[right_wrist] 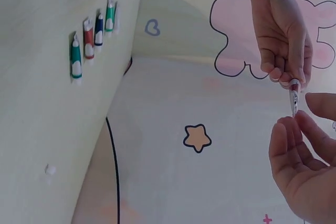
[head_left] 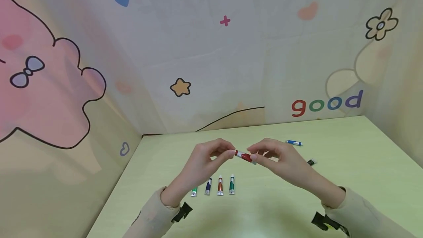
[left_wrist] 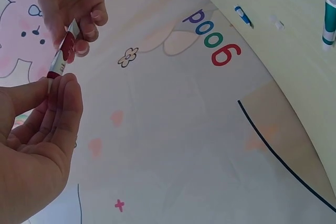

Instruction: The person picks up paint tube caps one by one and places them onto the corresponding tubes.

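Observation:
A small red paint tube [head_left: 244, 156] is held in the air between both hands, above the table. My left hand [head_left: 211, 157] pinches its capped end between thumb and fingertips. At the other, flat silver end, my right hand [head_left: 277, 157] grips the tube with thumb and fingers. The right wrist view shows the silver end of the tube [right_wrist: 294, 100] against the right fingertips. In the left wrist view the red tube [left_wrist: 64, 52] slants up from the left fingers to the right hand.
Below the hands, a row of paint tubes lies on the pale green table [head_left: 264, 212]: light green [head_left: 194, 192], dark blue [head_left: 208, 186], orange-red [head_left: 220, 186] and teal [head_left: 232, 185]. A blue tube [head_left: 294, 143] and a black tube [head_left: 311, 162] lie right. A small white piece [right_wrist: 50, 169] is nearby.

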`<state>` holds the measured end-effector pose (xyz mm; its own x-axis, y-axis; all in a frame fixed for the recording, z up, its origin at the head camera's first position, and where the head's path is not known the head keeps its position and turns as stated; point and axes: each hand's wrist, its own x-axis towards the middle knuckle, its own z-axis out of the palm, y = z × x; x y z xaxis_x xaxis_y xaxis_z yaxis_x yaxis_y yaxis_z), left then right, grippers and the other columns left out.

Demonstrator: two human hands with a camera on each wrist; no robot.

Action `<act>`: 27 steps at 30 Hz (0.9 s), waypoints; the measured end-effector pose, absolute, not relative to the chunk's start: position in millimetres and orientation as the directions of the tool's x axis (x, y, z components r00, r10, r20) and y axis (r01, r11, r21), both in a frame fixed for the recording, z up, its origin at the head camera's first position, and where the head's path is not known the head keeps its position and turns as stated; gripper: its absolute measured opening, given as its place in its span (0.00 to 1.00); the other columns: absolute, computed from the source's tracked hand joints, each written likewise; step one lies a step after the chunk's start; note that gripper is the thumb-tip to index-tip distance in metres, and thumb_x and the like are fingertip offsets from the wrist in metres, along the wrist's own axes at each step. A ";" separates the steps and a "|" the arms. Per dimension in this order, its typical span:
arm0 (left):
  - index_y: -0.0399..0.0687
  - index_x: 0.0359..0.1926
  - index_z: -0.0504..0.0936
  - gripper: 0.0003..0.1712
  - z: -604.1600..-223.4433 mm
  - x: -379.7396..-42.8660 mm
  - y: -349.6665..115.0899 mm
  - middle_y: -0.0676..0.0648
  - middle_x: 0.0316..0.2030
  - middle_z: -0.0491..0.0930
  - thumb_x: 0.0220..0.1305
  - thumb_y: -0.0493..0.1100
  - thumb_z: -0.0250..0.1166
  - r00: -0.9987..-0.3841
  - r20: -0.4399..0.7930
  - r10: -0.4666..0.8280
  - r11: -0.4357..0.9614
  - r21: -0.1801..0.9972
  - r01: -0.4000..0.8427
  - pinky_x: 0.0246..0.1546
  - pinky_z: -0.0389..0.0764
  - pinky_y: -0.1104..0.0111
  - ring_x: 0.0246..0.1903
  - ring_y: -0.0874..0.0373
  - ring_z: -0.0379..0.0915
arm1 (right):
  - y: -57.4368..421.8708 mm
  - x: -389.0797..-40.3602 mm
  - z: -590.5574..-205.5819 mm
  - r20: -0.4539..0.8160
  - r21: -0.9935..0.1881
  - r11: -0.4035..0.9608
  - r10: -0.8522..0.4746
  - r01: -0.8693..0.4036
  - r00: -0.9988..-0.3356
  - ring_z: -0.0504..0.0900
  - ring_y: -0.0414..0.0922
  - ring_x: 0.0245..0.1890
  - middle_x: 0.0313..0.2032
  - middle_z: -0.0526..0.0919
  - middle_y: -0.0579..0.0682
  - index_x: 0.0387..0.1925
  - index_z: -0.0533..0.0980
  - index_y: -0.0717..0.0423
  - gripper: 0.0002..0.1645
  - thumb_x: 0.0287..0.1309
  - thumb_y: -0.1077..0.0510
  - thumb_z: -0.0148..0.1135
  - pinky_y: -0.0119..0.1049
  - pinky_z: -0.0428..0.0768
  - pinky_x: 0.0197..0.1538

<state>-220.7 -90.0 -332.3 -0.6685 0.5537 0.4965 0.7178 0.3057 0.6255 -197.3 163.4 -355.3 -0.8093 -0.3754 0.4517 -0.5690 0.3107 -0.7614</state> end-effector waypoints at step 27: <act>0.46 0.48 0.86 0.11 -355.4 -267.1 -67.6 0.57 0.38 0.86 0.72 0.46 0.65 -0.726 0.257 0.638 0.411 0.684 0.603 0.42 0.81 0.70 0.38 0.62 0.82 | 161.8 -215.8 -397.9 0.096 -0.974 0.146 -0.421 -0.172 -0.902 0.86 0.49 0.39 0.41 0.86 0.56 0.56 0.75 0.68 0.22 0.68 0.56 0.65 0.39 0.84 0.47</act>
<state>-267.1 -67.6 -355.4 -0.7261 0.6376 0.2573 0.6031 0.4109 0.6837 -215.8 161.8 -397.9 -0.9020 -0.4210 0.0958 -0.1715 0.1456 -0.9744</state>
